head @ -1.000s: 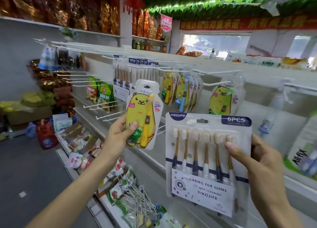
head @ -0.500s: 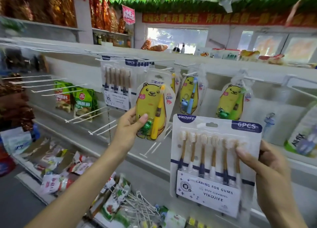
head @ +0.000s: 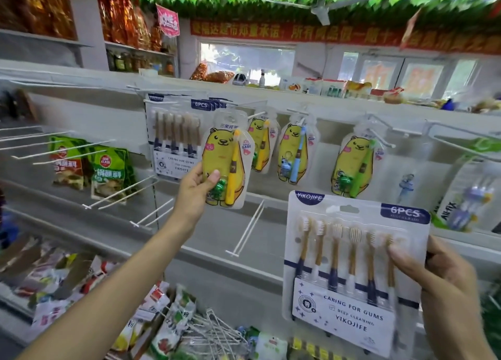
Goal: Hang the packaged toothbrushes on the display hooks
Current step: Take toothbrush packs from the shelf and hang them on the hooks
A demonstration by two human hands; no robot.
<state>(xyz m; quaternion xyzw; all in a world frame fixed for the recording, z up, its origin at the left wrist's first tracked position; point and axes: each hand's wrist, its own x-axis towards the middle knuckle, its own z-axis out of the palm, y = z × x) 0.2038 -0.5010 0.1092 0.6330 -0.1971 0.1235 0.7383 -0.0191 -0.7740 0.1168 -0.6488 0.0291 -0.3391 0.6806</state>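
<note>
My left hand [head: 193,190] pinches the bear toothbrush pack [head: 226,160] upright, seemingly just below-left of its hook [head: 256,114]; my right hand [head: 439,278] grips the six-pack [head: 349,275].

We log the setting as a small retail shop. White metal display hooks [head: 127,191] project from a white shelving wall [head: 89,115], several carrying identical goods in rows: yellow bear-shaped blister packs of children's toothbrushes [head: 294,153], clear six-piece toothbrush packs [head: 176,140], green seasoning sachets [head: 109,169]. Packaged snacks [head: 168,327] fill the lower shelf. A red banner with yellow characters [head: 298,31] spans the far wall above the windows.
</note>
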